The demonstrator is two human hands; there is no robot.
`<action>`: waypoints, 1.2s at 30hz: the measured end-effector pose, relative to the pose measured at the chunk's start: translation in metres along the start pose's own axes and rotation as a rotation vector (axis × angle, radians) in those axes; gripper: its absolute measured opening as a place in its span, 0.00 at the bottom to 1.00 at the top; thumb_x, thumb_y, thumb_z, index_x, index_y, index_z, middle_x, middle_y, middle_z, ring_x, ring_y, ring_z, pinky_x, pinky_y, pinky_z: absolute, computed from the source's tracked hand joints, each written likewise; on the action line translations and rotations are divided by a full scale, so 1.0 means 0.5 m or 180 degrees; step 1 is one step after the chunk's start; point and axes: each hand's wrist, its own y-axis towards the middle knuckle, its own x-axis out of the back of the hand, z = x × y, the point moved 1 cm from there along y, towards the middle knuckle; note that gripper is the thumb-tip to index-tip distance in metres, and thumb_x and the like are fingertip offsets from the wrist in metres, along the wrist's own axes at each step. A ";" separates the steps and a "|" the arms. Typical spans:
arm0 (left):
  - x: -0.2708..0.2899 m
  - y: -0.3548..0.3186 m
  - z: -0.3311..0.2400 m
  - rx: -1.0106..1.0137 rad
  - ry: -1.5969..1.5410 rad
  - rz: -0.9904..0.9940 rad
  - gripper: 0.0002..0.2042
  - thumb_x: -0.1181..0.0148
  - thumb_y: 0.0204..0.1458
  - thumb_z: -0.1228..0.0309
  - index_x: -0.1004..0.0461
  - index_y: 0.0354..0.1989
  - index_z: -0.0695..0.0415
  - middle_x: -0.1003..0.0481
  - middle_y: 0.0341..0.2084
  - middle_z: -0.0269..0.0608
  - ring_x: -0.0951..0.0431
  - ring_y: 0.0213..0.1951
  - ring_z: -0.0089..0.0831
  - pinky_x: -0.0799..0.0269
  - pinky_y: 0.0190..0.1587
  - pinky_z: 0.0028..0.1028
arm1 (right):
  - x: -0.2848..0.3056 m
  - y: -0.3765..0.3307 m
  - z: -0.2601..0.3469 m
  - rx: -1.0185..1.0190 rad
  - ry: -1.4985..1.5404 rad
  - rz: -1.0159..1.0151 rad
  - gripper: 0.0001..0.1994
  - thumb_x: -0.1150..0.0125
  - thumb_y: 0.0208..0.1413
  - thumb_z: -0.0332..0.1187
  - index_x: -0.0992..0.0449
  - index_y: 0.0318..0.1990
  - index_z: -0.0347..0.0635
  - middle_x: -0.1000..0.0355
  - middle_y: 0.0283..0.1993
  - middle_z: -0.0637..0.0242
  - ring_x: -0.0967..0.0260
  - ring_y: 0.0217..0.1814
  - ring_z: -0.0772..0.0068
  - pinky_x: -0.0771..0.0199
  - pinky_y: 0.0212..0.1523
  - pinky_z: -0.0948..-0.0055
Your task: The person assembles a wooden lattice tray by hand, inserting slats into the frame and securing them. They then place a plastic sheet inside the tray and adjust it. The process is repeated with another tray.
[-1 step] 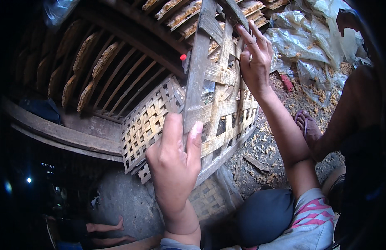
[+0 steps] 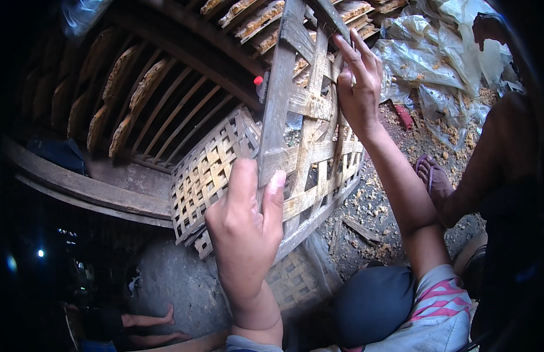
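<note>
A woven bamboo tray (image 2: 310, 149) with a grey wooden frame is tilted up in front of me, held between my hands. My left hand (image 2: 245, 226) is closed round its near left rail, thumb on the lattice side. At the far right edge, the fingers of my right hand (image 2: 361, 82) press on the wooden rail; part of their grip is hidden. Another woven bamboo tray (image 2: 210, 164) leans behind it to the left, partly covered by the held tray and my left hand. A further lattice panel (image 2: 292, 278) lies below, near my lap.
Wooden racks bear slabs of a light crumbly material (image 2: 137, 88) at the upper left. Crumpled clear plastic sheets (image 2: 430, 58) and scattered crumbs lie at the right. A person's sandalled foot (image 2: 433, 176) is close on the right. Another person's bare legs (image 2: 151, 320) show at the lower left.
</note>
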 end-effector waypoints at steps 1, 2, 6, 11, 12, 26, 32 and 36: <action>0.000 0.002 0.001 -0.0014 0.0018 -0.0012 0.07 0.39 0.59 0.76 0.28 0.41 0.66 0.25 0.26 0.45 0.29 0.30 0.22 0.30 0.37 0.26 | 0.000 0.001 0.007 -0.0051 0.0076 -0.0004 0.33 0.47 0.45 0.20 0.25 0.61 0.60 0.35 0.68 0.56 0.37 0.64 0.54 0.42 0.66 0.57; -0.002 0.005 0.004 -0.0185 0.0040 -0.0046 0.07 0.39 0.57 0.77 0.29 0.40 0.65 0.26 0.24 0.48 0.27 0.27 0.31 0.31 0.32 0.30 | 0.001 0.002 0.010 -0.0101 0.0151 -0.0006 0.34 0.48 0.44 0.19 0.25 0.62 0.60 0.36 0.69 0.56 0.37 0.65 0.53 0.43 0.67 0.56; -0.006 0.014 0.013 -0.0548 0.0039 -0.0098 0.09 0.38 0.53 0.81 0.30 0.40 0.64 0.27 0.19 0.53 0.23 0.21 0.49 0.33 0.23 0.39 | -0.009 -0.002 -0.001 -0.0227 0.0057 -0.0047 0.32 0.47 0.45 0.20 0.24 0.61 0.58 0.36 0.69 0.56 0.38 0.66 0.51 0.44 0.68 0.55; 0.002 0.012 0.003 -0.0143 0.0019 0.0049 0.08 0.39 0.58 0.76 0.28 0.42 0.68 0.24 0.27 0.47 0.28 0.31 0.22 0.30 0.37 0.27 | -0.008 0.014 -0.014 -0.0214 -0.0106 -0.0116 0.29 0.46 0.46 0.21 0.23 0.59 0.52 0.38 0.70 0.52 0.41 0.69 0.49 0.46 0.69 0.54; 0.000 0.009 -0.001 -0.0180 -0.0029 0.0032 0.08 0.39 0.58 0.76 0.28 0.41 0.68 0.24 0.27 0.47 0.28 0.30 0.22 0.30 0.37 0.27 | -0.003 0.018 -0.013 -0.0098 -0.0146 -0.0172 0.29 0.46 0.46 0.22 0.23 0.59 0.51 0.38 0.70 0.51 0.41 0.69 0.48 0.46 0.69 0.54; -0.003 0.002 0.029 -0.0164 -0.0013 -0.0286 0.07 0.37 0.55 0.78 0.30 0.36 0.65 0.29 0.17 0.50 0.26 0.16 0.35 0.35 0.20 0.31 | -0.012 -0.031 -0.071 0.0229 -0.1885 0.0720 0.13 0.41 0.57 0.33 0.20 0.49 0.47 0.38 0.70 0.52 0.40 0.68 0.54 0.49 0.65 0.48; -0.008 0.000 0.033 -0.0180 -0.0100 -0.0338 0.07 0.37 0.56 0.78 0.30 0.36 0.65 0.28 0.18 0.49 0.26 0.17 0.32 0.35 0.21 0.30 | -0.022 -0.019 -0.057 0.0550 -0.1630 0.0525 0.13 0.43 0.59 0.34 0.21 0.51 0.49 0.38 0.70 0.53 0.40 0.68 0.55 0.47 0.65 0.53; 0.006 -0.005 0.035 0.0080 -0.0187 -0.0231 0.06 0.40 0.58 0.78 0.29 0.40 0.67 0.25 0.25 0.42 0.28 0.27 0.22 0.32 0.31 0.24 | -0.019 -0.047 -0.070 0.0043 -0.2686 0.1645 0.15 0.46 0.59 0.30 0.22 0.52 0.42 0.40 0.71 0.50 0.44 0.72 0.52 0.49 0.68 0.49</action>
